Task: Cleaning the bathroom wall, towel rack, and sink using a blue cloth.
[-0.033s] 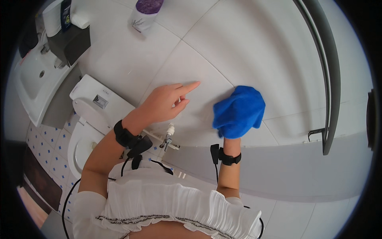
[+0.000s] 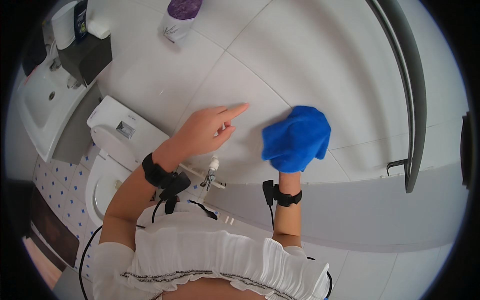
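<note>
Right hand (image 2: pixel 288 176) is mostly hidden by the blue cloth (image 2: pixel 298 140); only the wrist shows, so from where I stand I can't tell whether the fingers grip it or lie flat. Cloth sits over the pale tiled wall (image 2: pixel 215 82), just beside a tile joint; pressed on or slightly off, can't tell. Left hand (image 2: pixel 207 129) holds nothing: index and thumb out, other fingers loosely curled, near the wall, contact unclear.

Progress, my judgement: cloth work is under way, not wrapped up, since the cloth is out over the wall. No wet edge or streak separates covered tile from uncovered, so what's done and what's left can't be split.

Around: metal valve (image 2: pixel 210 177) low between the two arms, likely the nearest snag. Dark curved rail (image 2: pixel 411 105) bounds the right side, well apart from the cloth. Purple-and-white pack (image 2: pixel 181 21) up top interrupts the tile there. Toilet (image 2: pixel 127 122) beside the left forearm; sink (image 2: pixel 42 102) farther left, dark box (image 2: pixel 90 59) by it. Black wristbands (image 2: pixel 289 199) trail cables, which could catch.
</note>
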Demonstrator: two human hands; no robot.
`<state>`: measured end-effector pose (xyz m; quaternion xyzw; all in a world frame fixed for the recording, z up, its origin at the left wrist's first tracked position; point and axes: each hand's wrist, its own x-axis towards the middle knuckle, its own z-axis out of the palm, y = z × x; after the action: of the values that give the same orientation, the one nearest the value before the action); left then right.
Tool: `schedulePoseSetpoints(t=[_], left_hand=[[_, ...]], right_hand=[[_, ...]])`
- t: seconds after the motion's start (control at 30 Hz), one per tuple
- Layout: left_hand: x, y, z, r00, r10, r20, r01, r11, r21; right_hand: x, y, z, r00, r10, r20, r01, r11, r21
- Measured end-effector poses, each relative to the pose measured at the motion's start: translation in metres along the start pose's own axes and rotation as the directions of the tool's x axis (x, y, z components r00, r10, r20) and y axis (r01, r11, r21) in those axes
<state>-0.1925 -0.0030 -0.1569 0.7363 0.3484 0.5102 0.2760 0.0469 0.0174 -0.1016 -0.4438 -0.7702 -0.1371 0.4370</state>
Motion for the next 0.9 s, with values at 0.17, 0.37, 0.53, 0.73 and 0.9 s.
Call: schedulePoseSetpoints(t=[0.17,0.37,0.53,0.73,0.9], left_hand=[[-0.002,0.006,-0.003,0.999,-0.036,-0.015,0.036,0.999,-0.019],[-0.001,0.013,-0.003,0.994,-0.106,-0.014,0.106,0.994,-0.025],[-0.005,0.016,-0.008,0.988,-0.154,0.005,0.154,0.988,0.016],[-0.006,0.014,-0.010,0.990,-0.144,-0.008,0.144,0.990,-0.009],[-0.007,0.021,-0.009,0.994,-0.102,-0.041,0.103,0.995,0.016]], right_hand=[[0.009,-0.004,0.048,0.970,-0.193,0.151,0.194,0.981,0.010],[0.019,-0.016,0.042,0.950,-0.305,0.066,0.311,0.943,-0.121],[0.004,0.009,-0.006,0.989,-0.134,0.068,0.143,0.977,-0.160],[0.008,0.011,-0.007,0.969,-0.087,0.231,0.119,0.985,-0.127],[0.020,-0.019,0.029,0.954,-0.278,0.114,0.288,0.955,-0.077]])
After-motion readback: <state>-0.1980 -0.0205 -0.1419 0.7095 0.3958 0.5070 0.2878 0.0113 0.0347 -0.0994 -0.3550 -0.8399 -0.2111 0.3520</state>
